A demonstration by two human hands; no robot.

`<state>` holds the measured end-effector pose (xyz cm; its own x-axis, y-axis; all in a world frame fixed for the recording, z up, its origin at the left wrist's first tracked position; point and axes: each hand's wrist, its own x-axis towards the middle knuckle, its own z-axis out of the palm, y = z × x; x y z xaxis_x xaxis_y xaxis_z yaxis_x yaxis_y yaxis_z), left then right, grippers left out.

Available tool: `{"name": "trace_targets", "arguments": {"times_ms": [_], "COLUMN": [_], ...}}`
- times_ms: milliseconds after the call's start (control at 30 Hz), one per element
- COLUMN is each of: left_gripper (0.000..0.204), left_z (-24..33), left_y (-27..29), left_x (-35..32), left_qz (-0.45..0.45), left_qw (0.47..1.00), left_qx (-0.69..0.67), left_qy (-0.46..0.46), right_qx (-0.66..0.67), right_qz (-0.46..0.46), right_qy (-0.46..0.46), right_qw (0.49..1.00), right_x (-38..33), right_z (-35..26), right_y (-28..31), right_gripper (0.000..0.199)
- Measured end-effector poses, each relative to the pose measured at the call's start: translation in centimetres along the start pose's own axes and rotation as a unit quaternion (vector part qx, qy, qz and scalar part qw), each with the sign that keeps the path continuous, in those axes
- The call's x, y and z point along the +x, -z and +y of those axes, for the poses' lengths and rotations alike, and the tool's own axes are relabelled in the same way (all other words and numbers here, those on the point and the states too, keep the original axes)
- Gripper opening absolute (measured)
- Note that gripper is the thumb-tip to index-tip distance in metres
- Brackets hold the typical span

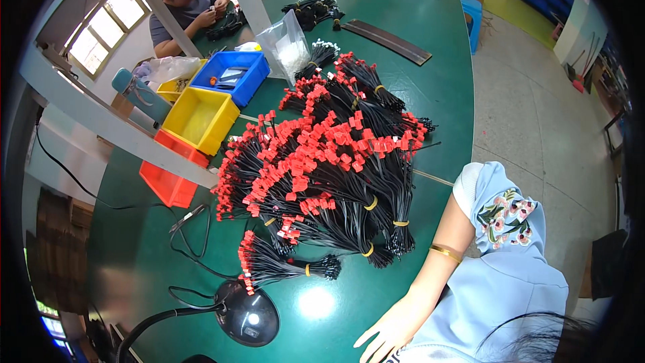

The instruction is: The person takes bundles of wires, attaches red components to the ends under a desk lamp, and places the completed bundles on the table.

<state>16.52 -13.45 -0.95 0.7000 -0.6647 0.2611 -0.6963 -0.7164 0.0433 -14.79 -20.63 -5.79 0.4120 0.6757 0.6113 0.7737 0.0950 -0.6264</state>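
My right hand (390, 331) is low in the view, close to my body, its fingers stretched out and apart with nothing held in them. It is over the near edge of the green table; whether it touches the surface I cannot tell. My left hand is out of view. Beyond the right hand lies a large heap of black cables (342, 188) with red connectors (295, 168) on their ends, tied into bundles with yellowish bands. One smaller bundle of black cables (289, 265) lies apart, nearer to me.
A black round lamp base (247, 312) with a bent neck stands at the near left. Red (171, 181), yellow (200, 121) and blue bins (232, 74) line the left side. Behind the heap are a clear bag (285, 44) and a dark flat bar (386, 40). A co-worker (185, 10) sits far left.
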Motion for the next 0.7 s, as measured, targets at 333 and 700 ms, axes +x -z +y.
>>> {"name": "trace_targets", "arguments": {"times_ms": [333, 700], "left_gripper": [0.024, 0.023], "left_z": [-1.4, -1.9], "left_y": [0.1, 0.7], "left_x": [-0.6, -1.2], "left_qz": [-0.001, 0.000], "left_qw": [1.000, 1.000], "left_qx": [0.017, 0.019], "left_qy": [0.011, 0.012], "right_qx": [0.097, -0.271], "right_qz": [0.022, -0.126], "right_qy": [-0.009, -0.053], "right_qw": [0.995, 0.953], "right_x": [-0.2, 0.9], "right_z": [0.5, 0.1], "right_y": [-0.3, -1.3], "right_gripper": [0.046, 0.047]}}
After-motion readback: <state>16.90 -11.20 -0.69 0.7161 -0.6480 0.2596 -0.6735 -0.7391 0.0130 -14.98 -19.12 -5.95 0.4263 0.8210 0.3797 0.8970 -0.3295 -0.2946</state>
